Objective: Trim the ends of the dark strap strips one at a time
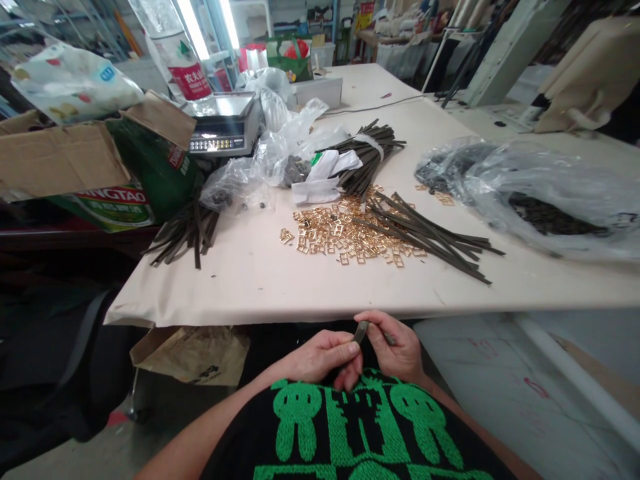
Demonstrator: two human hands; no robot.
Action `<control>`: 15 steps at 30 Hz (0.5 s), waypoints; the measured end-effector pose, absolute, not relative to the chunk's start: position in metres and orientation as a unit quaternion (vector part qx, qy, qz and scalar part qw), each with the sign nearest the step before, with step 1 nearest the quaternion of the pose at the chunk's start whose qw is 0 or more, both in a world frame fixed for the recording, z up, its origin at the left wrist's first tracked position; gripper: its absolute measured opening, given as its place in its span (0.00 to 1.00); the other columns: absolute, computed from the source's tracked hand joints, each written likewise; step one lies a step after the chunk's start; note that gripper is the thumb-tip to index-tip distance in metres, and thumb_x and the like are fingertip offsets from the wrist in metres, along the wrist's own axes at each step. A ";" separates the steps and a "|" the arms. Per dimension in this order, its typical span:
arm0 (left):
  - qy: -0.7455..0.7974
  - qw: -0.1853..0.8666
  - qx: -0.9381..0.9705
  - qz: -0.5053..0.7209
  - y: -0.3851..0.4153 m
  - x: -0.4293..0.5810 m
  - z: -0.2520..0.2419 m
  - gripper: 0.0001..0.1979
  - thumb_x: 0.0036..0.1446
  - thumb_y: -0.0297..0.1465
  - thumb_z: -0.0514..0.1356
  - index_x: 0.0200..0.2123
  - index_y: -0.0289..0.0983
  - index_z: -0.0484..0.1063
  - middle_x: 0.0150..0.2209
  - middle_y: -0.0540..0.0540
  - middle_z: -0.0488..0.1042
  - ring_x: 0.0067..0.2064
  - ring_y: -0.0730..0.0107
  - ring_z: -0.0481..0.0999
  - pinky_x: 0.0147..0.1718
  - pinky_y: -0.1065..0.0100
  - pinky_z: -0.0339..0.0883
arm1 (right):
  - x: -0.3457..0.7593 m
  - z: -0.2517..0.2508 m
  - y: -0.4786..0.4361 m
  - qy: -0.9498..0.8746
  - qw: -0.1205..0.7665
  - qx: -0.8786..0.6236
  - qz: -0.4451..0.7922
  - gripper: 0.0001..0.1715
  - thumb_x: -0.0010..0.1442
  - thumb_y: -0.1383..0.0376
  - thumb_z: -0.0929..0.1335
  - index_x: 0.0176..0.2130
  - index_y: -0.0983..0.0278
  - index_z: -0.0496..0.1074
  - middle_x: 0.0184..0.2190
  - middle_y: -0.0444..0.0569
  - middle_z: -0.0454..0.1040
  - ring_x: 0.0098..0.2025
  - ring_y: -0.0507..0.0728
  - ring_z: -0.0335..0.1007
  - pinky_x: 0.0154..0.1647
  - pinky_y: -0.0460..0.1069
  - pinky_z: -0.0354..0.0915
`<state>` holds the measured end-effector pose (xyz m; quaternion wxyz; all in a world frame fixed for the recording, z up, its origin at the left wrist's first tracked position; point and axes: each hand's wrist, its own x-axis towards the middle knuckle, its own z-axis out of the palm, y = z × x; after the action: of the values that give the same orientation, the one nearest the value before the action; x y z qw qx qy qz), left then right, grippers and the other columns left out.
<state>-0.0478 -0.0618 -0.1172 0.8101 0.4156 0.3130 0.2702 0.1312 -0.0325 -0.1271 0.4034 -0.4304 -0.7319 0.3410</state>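
Note:
Just off the table's front edge, my left hand (325, 357) and my right hand (397, 347) are close together, both closed on a dark olive strap (361, 331). The strap is bent between the fingertips, and its lower part is hidden by my hands. Beyond them on the table lies a spread of gold-coloured metal buckles (339, 229). Loose olive straps (440, 237) lie across the right side of that pile. A bundle of similar straps (367, 157), tied with a white band, rests behind the buckles.
More straps (187, 230) lie at the left of the pale table (240, 287). A green carton (120, 180), a digital scale (225, 123) and crumpled plastic bags (280, 133) stand behind. A large clear bag (560, 193) with dark pieces is at the right. A paper bag (200, 353) hangs below the edge.

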 end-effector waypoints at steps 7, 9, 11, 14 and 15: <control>0.495 0.592 0.527 0.355 -0.061 -0.046 -0.120 0.17 0.55 0.45 0.62 0.30 0.36 0.73 0.29 0.47 0.72 0.31 0.69 0.69 0.33 0.69 0.63 | 0.132 -0.123 -0.031 -0.778 0.389 -0.386 0.306 0.12 0.66 0.65 0.61 0.39 0.59 0.74 0.30 0.47 0.79 0.31 0.56 0.75 0.31 0.48 0.69; 0.544 0.489 0.550 0.404 -0.061 -0.047 -0.116 0.12 0.48 0.38 0.68 0.31 0.37 0.72 0.30 0.48 0.72 0.32 0.69 0.68 0.32 0.70 0.63 | 0.133 -0.124 -0.030 -0.791 0.385 -0.366 0.304 0.12 0.66 0.66 0.61 0.40 0.59 0.74 0.31 0.47 0.78 0.30 0.55 0.75 0.31 0.47 0.69; 0.545 0.466 0.545 0.434 -0.063 -0.048 -0.113 0.12 0.47 0.35 0.69 0.30 0.37 0.71 0.28 0.50 0.70 0.28 0.72 0.67 0.29 0.71 0.62 | 0.133 -0.124 -0.030 -0.798 0.383 -0.351 0.305 0.12 0.66 0.67 0.61 0.41 0.59 0.73 0.31 0.47 0.78 0.30 0.55 0.75 0.31 0.47 0.68; 0.520 0.509 0.527 0.439 -0.064 -0.047 -0.112 0.10 0.50 0.36 0.67 0.28 0.37 0.70 0.24 0.52 0.69 0.23 0.75 0.65 0.24 0.73 0.60 | 0.132 -0.126 -0.031 -0.803 0.376 -0.341 0.312 0.11 0.66 0.67 0.61 0.41 0.59 0.73 0.29 0.47 0.77 0.29 0.55 0.74 0.30 0.47 0.68; 0.514 0.515 0.528 0.438 -0.065 -0.047 -0.112 0.10 0.50 0.36 0.66 0.28 0.37 0.71 0.24 0.52 0.69 0.23 0.75 0.65 0.23 0.73 0.60 | 0.132 -0.126 -0.031 -0.804 0.373 -0.339 0.316 0.10 0.66 0.67 0.62 0.40 0.59 0.72 0.29 0.47 0.77 0.29 0.55 0.74 0.30 0.47 0.68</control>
<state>-0.0471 -0.0648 -0.1123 0.5150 0.5275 0.5141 0.4384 0.1319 -0.0309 -0.1265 0.3727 -0.3387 -0.8042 0.3156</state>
